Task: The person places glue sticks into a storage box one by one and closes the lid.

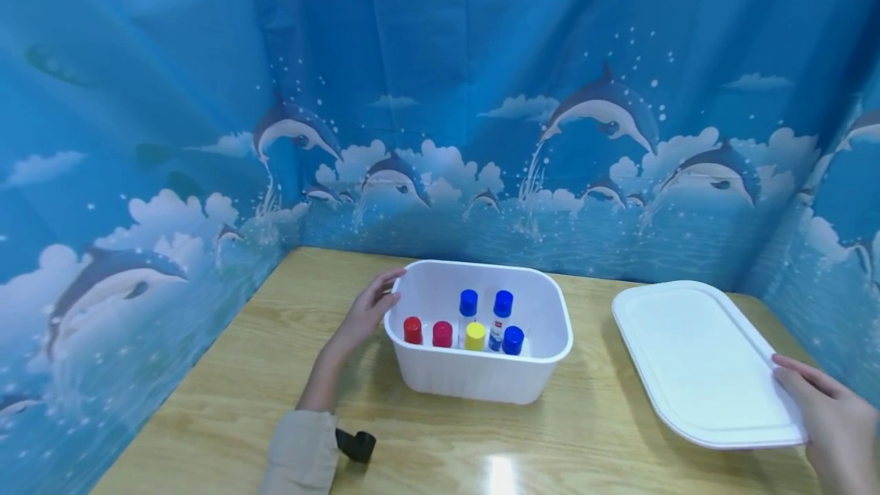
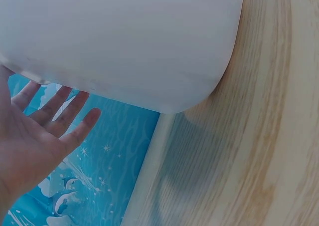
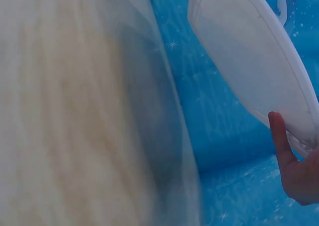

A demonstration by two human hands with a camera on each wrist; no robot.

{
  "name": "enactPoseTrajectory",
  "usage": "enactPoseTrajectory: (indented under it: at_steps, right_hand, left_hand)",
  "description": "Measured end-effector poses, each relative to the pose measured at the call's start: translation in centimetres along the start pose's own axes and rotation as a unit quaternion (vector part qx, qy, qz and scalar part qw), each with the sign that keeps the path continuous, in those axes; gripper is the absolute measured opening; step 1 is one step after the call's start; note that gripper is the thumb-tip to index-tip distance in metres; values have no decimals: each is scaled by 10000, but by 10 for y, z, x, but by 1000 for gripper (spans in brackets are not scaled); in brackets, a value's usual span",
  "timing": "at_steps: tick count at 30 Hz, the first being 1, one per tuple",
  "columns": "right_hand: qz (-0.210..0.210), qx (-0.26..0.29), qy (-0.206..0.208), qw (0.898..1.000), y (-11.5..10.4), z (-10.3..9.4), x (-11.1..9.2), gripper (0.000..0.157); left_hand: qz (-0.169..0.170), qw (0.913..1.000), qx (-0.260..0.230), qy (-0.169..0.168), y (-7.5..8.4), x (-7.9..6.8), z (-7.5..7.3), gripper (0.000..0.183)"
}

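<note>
A white plastic bin (image 1: pixel 474 376) stands uncovered on the table. Inside it are several capped bottles: a red cap (image 1: pixel 412 330), a pinkish-red cap (image 1: pixel 442 334), a yellow cap (image 1: pixel 474 337) and blue caps, one on a clear bottle with a label (image 1: pixel 498 331). My left hand (image 1: pixel 367 312) touches the bin's left rim; in the left wrist view its fingers (image 2: pixel 59 120) look fairly straight. At the right, my right hand (image 1: pixel 835 411) grips the near right edge of a white lid (image 1: pixel 715 365). The lid is tilted, and the right wrist view shows its underside raised off the table.
The wooden table (image 1: pixel 275 373) runs under the bin and lid. A blue dolphin-print curtain (image 1: pixel 440 98) encloses its back and sides. A black strap piece (image 1: pixel 356 445) sits at the left sleeve. Light glares on the table's front.
</note>
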State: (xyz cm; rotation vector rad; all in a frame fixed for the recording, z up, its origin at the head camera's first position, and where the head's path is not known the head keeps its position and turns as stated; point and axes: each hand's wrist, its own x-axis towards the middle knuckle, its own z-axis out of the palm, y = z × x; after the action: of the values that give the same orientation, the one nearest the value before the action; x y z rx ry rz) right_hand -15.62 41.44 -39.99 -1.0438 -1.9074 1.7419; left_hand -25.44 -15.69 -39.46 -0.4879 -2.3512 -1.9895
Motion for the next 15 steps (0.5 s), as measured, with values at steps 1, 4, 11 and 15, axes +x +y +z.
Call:
enactPoseTrajectory:
  at_steps: [1, 4, 11, 15]
  right_hand:
    - [-17, 42, -55, 10000, -4, 1, -1, 15]
    - [-112, 149, -195, 9996, -17, 4, -6, 14]
    - [-249, 194, -648, 9974, -42, 10, -20, 8]
    - [-399, 285, -928, 9945, -52, 13, -26, 5]
  left_hand:
    - [11, 10000, -1, -3, 0, 0, 0, 44]
    - [34, 10000, 4, -1, 1, -1, 0, 44]
    - [-15, 10000, 31, 29, 3, -2, 0, 43]
    - [-45, 10000, 34, 19, 3, -2, 0, 43]
